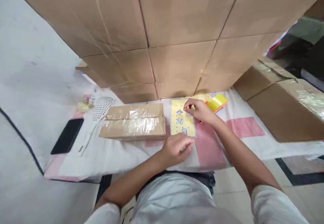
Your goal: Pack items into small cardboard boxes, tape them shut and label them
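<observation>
A yellow card (178,120) with small packeted pieces lies flat on the white and pink cloth (243,127). My right hand (199,110) rests on its far right edge, fingers pinched on a small piece there. My left hand (177,148) is curled at the card's near edge, touching the cloth; whether it holds anything is hidden. A stack of yellow and orange cards (216,101) lies just behind my right hand.
A taped cardboard box (134,121) sits left of the card. A wall of stacked cartons (177,31) rises behind, and another carton (280,102) is at the right. A black phone (68,135) and a white mesh swatter (100,110) lie at the left.
</observation>
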The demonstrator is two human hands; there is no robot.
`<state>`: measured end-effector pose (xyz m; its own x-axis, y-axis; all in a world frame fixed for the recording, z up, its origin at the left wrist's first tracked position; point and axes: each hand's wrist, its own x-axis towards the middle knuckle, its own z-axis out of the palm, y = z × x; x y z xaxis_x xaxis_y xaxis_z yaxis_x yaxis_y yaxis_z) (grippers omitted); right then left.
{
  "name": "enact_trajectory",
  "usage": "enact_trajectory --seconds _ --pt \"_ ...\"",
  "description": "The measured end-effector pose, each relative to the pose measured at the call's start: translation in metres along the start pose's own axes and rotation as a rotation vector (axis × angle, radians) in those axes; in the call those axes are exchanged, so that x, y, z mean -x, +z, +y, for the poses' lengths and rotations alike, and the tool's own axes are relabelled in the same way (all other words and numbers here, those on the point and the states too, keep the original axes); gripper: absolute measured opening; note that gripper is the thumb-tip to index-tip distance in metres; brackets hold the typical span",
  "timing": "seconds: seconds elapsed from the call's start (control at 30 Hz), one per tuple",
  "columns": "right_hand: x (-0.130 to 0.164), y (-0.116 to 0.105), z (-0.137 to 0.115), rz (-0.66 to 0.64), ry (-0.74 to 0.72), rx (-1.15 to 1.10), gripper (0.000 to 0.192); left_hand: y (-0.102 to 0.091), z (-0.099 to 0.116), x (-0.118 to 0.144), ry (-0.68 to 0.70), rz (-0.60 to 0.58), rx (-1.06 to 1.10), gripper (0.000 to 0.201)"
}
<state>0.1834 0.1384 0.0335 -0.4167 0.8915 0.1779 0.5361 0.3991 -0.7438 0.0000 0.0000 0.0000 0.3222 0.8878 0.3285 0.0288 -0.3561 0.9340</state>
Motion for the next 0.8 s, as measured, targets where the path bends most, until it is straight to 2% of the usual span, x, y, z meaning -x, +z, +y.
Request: enact_trajectory --seconds 0.1,0.17,0.23,0.33,0.4,0.5,0.63,0.7,0.8 --pt "0.004 0.0 0.005 0.009 0.044 -0.028 0.009 0.019 -0.012 -0.019 -0.193 0.159 0.034 0.021" --pt "0.007 0.004 0.008 0.007 0.019 0.054 0.01 0.024 -0.021 -0.024 -0.213 0.186 -0.003 0.018" --pt "0.01 0.014 0.009 -0.012 -0.066 0.217 0.011 0.022 -0.029 -0.022 -0.163 0.142 -0.065 0.011" --pt "0.015 0.031 0.006 -0.106 -0.226 0.458 0.016 0.017 -0.034 -0.012 -0.072 -0.027 -0.092 0.014" --pt "0.016 0.04 0.004 -0.147 -0.26 0.527 0.017 0.015 -0.033 -0.007 -0.017 -0.109 -0.102 0.012" --pt "0.015 0.044 0.006 -0.097 -0.24 0.452 0.019 0.012 -0.031 -0.008 0.004 -0.082 -0.121 0.007" --pt "0.017 0.04 0.012 0.036 -0.204 0.142 0.012 0.007 -0.032 -0.013 -0.041 0.074 -0.124 0.005" --pt "0.018 0.039 0.013 0.071 -0.155 0.014 0.009 0.007 -0.033 -0.014 -0.057 0.113 -0.117 0.007" --pt "0.02 0.037 0.013 0.106 -0.099 0.038 0.012 0.01 -0.034 -0.013 -0.108 0.106 -0.104 0.011"
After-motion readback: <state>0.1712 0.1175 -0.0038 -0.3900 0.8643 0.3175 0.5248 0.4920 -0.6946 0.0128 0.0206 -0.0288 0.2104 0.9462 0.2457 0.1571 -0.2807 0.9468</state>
